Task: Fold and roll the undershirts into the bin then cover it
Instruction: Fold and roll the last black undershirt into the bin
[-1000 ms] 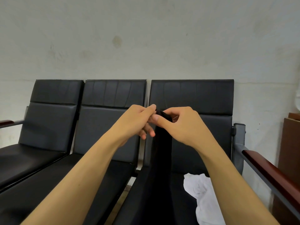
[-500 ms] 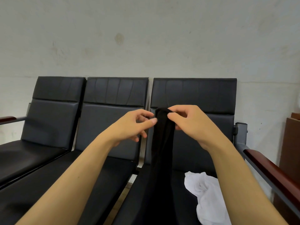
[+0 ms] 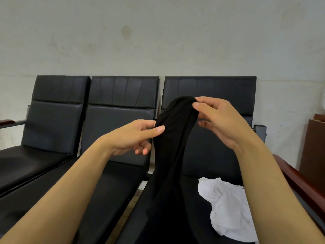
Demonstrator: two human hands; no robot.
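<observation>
Black undershirt (image 3: 173,138) held up in front of right-hand seat (image 3: 219,95), fabric hanging down in narrow bunched column toward bottom edge of view. Right hand (image 3: 219,120) pinches top of garment between thumb and forefinger. Left hand (image 3: 133,136) pinches left edge lower down, thumb on fabric (remaining fingers loosely curled beneath). White undershirt (image 3: 226,208) lies crumpled on same seat cushion, just right of black one. Bench against pale wall (image 3: 158,32). Wooden armrest (image 3: 302,184) at right.
</observation>
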